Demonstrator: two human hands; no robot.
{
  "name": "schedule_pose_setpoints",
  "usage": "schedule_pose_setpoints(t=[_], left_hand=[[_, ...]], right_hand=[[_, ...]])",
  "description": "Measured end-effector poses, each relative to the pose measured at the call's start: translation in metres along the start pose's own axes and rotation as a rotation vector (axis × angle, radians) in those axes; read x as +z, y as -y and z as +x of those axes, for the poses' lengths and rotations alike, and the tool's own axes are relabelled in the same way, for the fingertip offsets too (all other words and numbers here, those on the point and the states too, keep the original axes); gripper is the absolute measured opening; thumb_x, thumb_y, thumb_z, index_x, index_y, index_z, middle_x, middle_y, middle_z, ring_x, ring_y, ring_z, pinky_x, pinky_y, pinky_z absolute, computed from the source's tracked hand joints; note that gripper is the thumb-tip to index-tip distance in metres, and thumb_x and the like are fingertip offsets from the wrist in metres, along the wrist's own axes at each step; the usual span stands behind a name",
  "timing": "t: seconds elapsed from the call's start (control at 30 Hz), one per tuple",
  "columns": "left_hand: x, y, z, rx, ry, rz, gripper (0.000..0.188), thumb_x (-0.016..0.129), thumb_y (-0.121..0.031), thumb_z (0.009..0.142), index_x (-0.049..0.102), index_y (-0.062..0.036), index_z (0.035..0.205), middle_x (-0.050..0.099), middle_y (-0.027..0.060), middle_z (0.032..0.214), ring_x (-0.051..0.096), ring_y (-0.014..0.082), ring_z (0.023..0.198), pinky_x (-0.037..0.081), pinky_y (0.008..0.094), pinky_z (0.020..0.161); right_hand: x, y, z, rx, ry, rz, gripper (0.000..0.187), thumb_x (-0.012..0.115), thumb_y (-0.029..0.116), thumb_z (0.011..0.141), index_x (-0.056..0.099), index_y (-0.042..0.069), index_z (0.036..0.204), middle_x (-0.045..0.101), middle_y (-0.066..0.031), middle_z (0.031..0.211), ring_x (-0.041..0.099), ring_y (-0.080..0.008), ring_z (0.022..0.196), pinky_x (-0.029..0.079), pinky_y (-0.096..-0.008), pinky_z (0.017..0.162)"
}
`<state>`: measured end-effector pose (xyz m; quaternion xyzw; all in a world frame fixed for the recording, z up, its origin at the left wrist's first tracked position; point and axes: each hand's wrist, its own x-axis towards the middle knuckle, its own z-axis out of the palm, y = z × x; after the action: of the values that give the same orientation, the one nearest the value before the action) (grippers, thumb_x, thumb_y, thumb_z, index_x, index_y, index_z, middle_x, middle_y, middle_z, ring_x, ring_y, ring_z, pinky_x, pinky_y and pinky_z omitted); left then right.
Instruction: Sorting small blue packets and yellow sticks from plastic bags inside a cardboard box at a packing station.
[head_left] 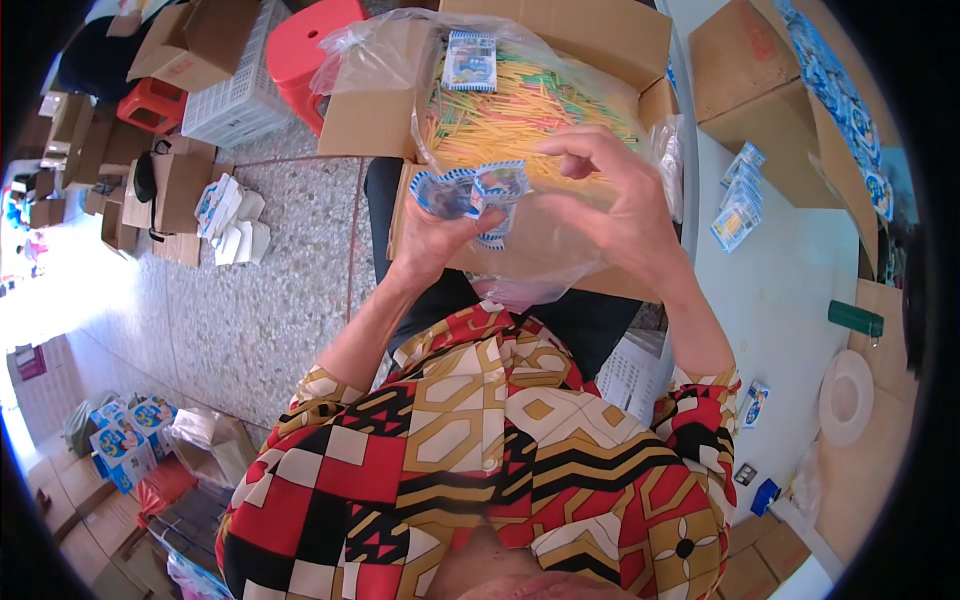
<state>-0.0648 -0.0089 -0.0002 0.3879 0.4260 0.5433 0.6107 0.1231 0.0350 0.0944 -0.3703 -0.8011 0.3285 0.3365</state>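
Observation:
My left hand [432,236] grips several small blue-and-white printed packets [448,192], pinched under the thumb. The packets fan out above the near edge of an open cardboard box [368,122]. To their right, my right hand [630,205] hovers with thumb and fingers apart and nothing visible between them. Beneath both hands the box, lined with clear plastic [545,285], holds a heap of thin yellow, green and pink sticks [520,110]. Another blue-and-white packet [470,62] lies on the heap at its far left.
On the pale table [775,300] to my right lie loose packets [740,205], a green cylinder [856,319] and a round white lid-like thing [846,398]. A carton [760,110] of blue packets stands far right. Left are a red stool [300,50], a white crate [235,105] and cartons [170,195].

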Motion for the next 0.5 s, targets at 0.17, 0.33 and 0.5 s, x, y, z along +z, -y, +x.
schedule_pose_setpoints(t=[0.17, 0.33, 0.5], left_hand=[[-0.018, 0.006, 0.003, 0.037, -0.094, -0.073, 0.029, 0.071, 0.002, 0.068, 0.062, -0.0030, 0.096, 0.063, 0.0015, 0.089, 0.057, 0.0097, 0.082, 0.048, 0.0274, 0.075], [-0.039, 0.009, -0.001, 0.044, -0.167, -0.122, 0.035, 0.071, 0.002, 0.068, 0.059, -0.0028, 0.101, 0.062, 0.0024, 0.092, 0.059, 0.0114, 0.082, 0.048, 0.0275, 0.075], [-0.045, 0.009, -0.006, 0.062, -0.153, -0.115, 0.037, 0.072, 0.001, 0.067, 0.058, -0.0027, 0.101, 0.062, 0.0031, 0.091, 0.059, 0.0117, 0.082, 0.048, 0.0272, 0.074]], right_hand=[[0.001, -0.023, -0.006, 0.092, 0.021, -0.047, 0.032, 0.067, -0.002, 0.067, 0.058, 0.003, 0.098, 0.057, -0.0042, 0.087, 0.053, -0.0134, 0.074, 0.046, -0.0251, 0.071], [0.035, -0.075, -0.015, -0.167, 0.184, -0.419, 0.023, 0.061, 0.006, 0.073, 0.057, 0.003, 0.096, 0.057, -0.0089, 0.091, 0.058, -0.0233, 0.081, 0.049, -0.0309, 0.070], [0.068, -0.087, -0.014, -0.174, 0.288, -0.558, 0.011, 0.056, 0.008, 0.076, 0.052, 0.003, 0.086, 0.053, -0.0108, 0.089, 0.056, -0.0271, 0.083, 0.049, -0.0366, 0.068]])
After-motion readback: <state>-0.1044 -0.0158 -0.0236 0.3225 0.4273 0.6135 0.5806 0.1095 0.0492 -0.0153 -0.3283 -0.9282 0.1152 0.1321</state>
